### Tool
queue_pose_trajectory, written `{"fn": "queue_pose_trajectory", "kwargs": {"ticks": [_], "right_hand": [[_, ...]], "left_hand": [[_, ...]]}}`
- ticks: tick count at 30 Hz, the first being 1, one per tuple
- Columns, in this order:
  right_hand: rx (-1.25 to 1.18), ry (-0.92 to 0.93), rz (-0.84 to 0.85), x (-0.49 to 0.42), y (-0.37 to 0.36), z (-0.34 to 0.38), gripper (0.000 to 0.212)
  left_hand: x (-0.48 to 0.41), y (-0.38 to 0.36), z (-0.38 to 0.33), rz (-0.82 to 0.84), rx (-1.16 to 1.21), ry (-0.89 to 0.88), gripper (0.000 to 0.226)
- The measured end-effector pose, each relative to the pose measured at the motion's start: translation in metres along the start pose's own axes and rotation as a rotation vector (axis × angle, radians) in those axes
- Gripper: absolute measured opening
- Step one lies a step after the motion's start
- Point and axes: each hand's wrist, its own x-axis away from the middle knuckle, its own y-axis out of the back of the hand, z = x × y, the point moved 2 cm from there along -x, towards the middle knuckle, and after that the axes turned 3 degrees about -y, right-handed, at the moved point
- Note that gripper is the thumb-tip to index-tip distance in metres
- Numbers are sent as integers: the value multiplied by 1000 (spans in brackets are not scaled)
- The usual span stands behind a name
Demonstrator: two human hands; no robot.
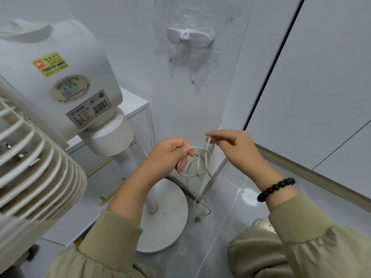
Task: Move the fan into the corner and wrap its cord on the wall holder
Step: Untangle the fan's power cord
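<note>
**Two hands on the cord [197, 163], nothing yet on the wall holder [189, 36]**

Several loose loops of cord hang from your left hand [170, 155], whose fingers are curled round the bundle so it cannot spill. Your right hand [234, 149] pinches a single strand between thumb and fingertips just above that bundle. The other fingers are relaxed, which suits feeding or straightening one turn at a time. Gathering the slack like this keeps it off the floor and out of a tangle before it goes up.

The fan [60, 93] stands at your left, its round base [166, 221] on the floor close to the foot of the wall and tucked beside the drawer unit [138, 117]. The moving part of the job looks done to me. More cord trails down to the floor just beside the base, and what seems to be the plug lies there.

The holder sits high on the wall, well above both hands, with its two rounded wings bare. The wall between your hands and the holder is open, so a straight lift looks free. Mind the fan head bulging in from the left and the wall's outer edge just behind your right hand. The wings are short, so each turn will likely need to seat behind them or it will slide off.
</note>
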Motion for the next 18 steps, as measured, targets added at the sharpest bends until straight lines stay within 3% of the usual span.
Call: {"fn": "queue_pose_trajectory", "kwargs": {"ticks": [3, 5, 8, 11, 13, 16, 18], "right_hand": [[-124, -49, 239, 6, -6, 10, 16], [-132, -70, 290, 8, -9, 12, 15], [-52, -72, 219, 5, -12, 9, 25], [-40, -84, 209, 3, -12, 6, 50], [67, -64, 148, 2, -10, 3, 48], [514, 50, -10, 3, -7, -1, 37], [657, 166, -102, 3, -6, -1, 33]], "left_hand": [[-2, 1, -1, -76, -9, 8, 31], [-4, 1, 0, -141, -32, 10, 30], [-5, -1, 2, -185, -82, 23, 28], [-6, -3, 3, -197, -98, 52, 20], [-7, -4, 6, -194, -133, 50, 17], [-9, -6, 10, -219, -246, 35, 23], [-11, -5, 13, -257, -345, 37, 27]]}}
